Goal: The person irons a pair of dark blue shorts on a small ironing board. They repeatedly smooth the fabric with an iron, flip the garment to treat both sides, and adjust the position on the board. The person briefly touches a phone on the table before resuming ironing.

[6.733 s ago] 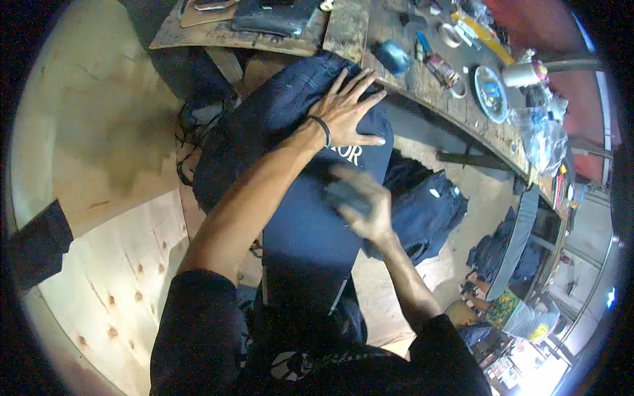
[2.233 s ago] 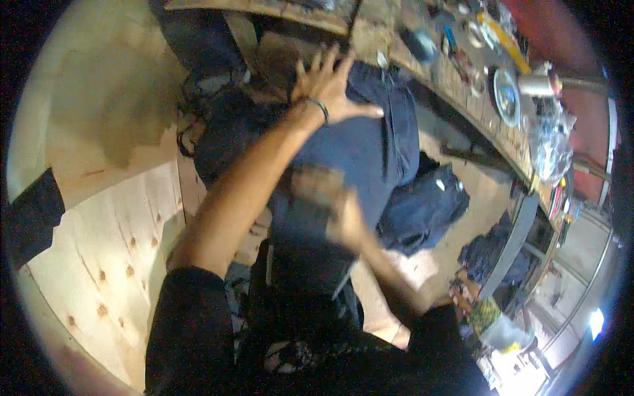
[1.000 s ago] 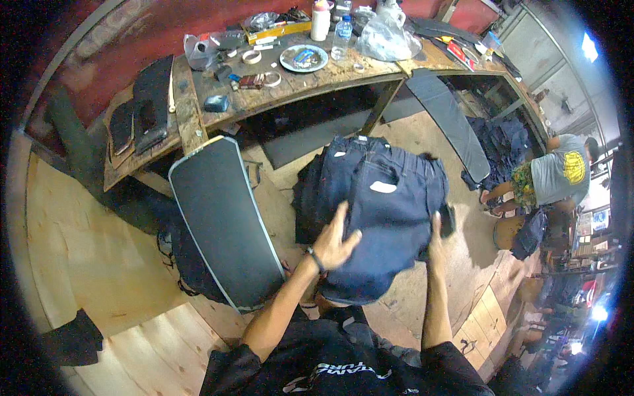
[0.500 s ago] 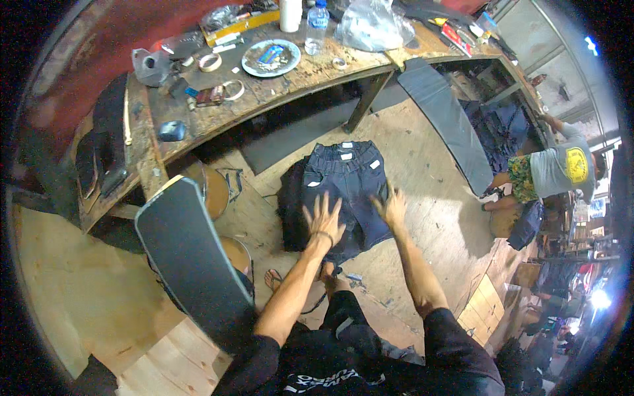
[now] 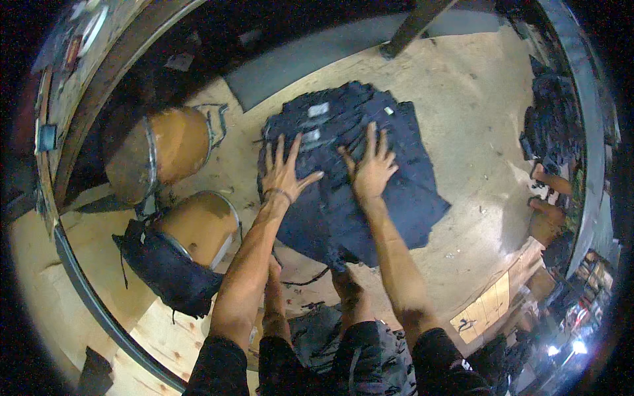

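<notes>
A stack of dark blue trousers (image 5: 403, 204) lies on the floor before my feet, with pale labels showing near the far, gathered waistband end. My left hand (image 5: 285, 175) rests on the left part of the stack, fingers spread and nothing held. On the middle of the stack, just right of my left hand, is my right hand (image 5: 374, 173). Its fingers are stretched out, and it too holds nothing. The palms and the cloth beneath them are hidden.
Two brown drum-shaped stools (image 5: 181, 145) stand at the left, and black cloth (image 5: 175, 270) hangs by the nearer one. A table leg (image 5: 416, 30) and a dark sheet (image 5: 290, 69) are at the back. Dark clothes (image 5: 561, 112) lie at the right, near another person's feet (image 5: 549, 181).
The view has moved down and closer to the trousers, and the tabletop has mostly left it. My right hand has shifted inward from the trousers' right side onto their middle.
</notes>
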`<control>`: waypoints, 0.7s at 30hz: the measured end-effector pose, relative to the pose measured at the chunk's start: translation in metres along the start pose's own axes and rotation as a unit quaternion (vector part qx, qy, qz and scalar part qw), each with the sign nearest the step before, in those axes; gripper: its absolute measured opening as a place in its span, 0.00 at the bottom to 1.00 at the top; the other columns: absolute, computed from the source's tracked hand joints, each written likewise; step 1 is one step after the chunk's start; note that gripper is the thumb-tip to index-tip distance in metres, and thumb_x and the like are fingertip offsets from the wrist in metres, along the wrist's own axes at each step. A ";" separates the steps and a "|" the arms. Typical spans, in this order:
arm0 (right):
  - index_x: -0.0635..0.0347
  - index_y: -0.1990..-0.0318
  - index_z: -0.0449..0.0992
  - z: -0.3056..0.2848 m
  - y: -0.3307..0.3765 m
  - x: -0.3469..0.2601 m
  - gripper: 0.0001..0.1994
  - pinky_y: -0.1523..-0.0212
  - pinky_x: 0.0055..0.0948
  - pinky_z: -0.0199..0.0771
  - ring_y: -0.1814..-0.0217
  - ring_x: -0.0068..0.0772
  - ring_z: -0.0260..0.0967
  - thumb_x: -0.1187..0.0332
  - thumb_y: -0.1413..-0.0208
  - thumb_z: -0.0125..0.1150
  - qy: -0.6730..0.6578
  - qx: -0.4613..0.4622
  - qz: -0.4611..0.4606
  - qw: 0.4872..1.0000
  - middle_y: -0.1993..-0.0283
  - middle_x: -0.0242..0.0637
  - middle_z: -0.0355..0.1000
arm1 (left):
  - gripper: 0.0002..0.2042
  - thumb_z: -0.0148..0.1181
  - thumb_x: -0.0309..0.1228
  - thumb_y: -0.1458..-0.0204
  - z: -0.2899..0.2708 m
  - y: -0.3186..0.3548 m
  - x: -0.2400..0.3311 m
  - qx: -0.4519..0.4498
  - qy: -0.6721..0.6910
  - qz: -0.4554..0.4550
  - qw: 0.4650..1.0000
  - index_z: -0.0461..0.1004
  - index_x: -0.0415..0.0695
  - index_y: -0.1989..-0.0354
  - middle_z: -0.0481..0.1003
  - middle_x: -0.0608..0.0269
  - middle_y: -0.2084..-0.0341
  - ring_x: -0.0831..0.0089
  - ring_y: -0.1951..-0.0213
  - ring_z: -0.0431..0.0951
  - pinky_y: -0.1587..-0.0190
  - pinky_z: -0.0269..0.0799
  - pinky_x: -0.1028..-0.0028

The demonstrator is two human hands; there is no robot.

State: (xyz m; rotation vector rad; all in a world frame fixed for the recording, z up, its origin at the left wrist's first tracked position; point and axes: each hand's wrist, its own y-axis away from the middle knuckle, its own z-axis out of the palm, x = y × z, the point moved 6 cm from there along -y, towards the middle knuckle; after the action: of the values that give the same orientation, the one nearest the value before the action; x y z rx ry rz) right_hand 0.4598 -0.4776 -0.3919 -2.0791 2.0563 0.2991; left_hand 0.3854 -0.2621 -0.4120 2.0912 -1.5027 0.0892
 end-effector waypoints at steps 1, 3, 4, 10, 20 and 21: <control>0.39 0.20 0.57 -0.004 -0.015 0.004 0.49 0.36 0.68 0.63 0.31 0.65 0.64 0.34 0.46 0.68 -0.015 -0.012 0.022 1.000 0.20 0.45 0.59 | 0.59 0.64 0.77 0.60 -0.011 -0.013 0.007 0.037 -0.006 0.012 0.999 0.43 0.75 0.18 0.42 0.54 0.18 0.38 0.20 0.38 0.26 0.45 0.28; 0.38 0.21 0.58 -0.026 -0.045 0.013 0.47 0.37 0.69 0.66 0.31 0.62 0.66 0.33 0.46 0.68 -0.002 -0.007 0.052 0.999 0.24 0.45 0.65 | 0.59 0.65 0.77 0.60 -0.023 -0.033 0.032 0.001 -0.003 0.002 1.000 0.44 0.75 0.19 0.42 0.54 0.18 0.39 0.20 0.38 0.28 0.44 0.23; 0.38 0.21 0.59 -0.036 -0.058 0.018 0.47 0.37 0.70 0.67 0.31 0.63 0.67 0.32 0.45 0.67 0.019 -0.010 0.061 0.998 0.25 0.46 0.65 | 0.59 0.65 0.76 0.60 -0.030 -0.039 0.047 -0.006 0.008 0.009 1.000 0.45 0.75 0.19 0.42 0.54 0.18 0.40 0.19 0.38 0.29 0.43 0.21; 0.37 0.20 0.53 -0.062 -0.095 0.030 0.49 0.32 0.72 0.59 0.27 0.69 0.62 0.25 0.43 0.56 0.082 -0.044 0.095 0.991 0.26 0.53 0.65 | 0.53 0.71 0.61 0.50 -0.080 0.027 0.073 0.159 0.148 -0.010 0.976 0.48 0.62 0.18 0.35 0.46 0.18 0.43 0.20 0.42 0.27 0.40 0.26; 0.64 0.24 0.60 -0.132 -0.002 -0.010 0.51 0.33 0.51 0.69 0.34 0.66 0.71 0.28 0.40 0.57 0.101 -0.062 -0.002 0.993 0.38 0.68 0.73 | 0.36 0.64 0.51 0.38 -0.016 0.506 -0.112 -0.127 0.366 -0.310 0.868 0.63 0.46 0.25 0.54 0.43 0.24 0.44 0.24 0.54 0.25 0.56 0.49; 0.68 0.26 0.61 -0.142 0.032 -0.024 0.47 0.30 0.51 0.68 0.30 0.66 0.67 0.34 0.38 0.61 0.026 -0.048 -0.098 0.994 0.32 0.68 0.68 | 0.36 0.65 0.51 0.39 -0.030 0.542 -0.163 -0.130 0.338 -0.365 0.858 0.64 0.46 0.26 0.54 0.44 0.24 0.44 0.24 0.54 0.25 0.56 0.49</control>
State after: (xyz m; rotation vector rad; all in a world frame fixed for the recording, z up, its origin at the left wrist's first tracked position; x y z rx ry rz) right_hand 0.4275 -0.4954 -0.2485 -2.3491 1.8790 0.3191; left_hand -0.1506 -0.2270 -0.2308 1.9619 -0.2517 0.2788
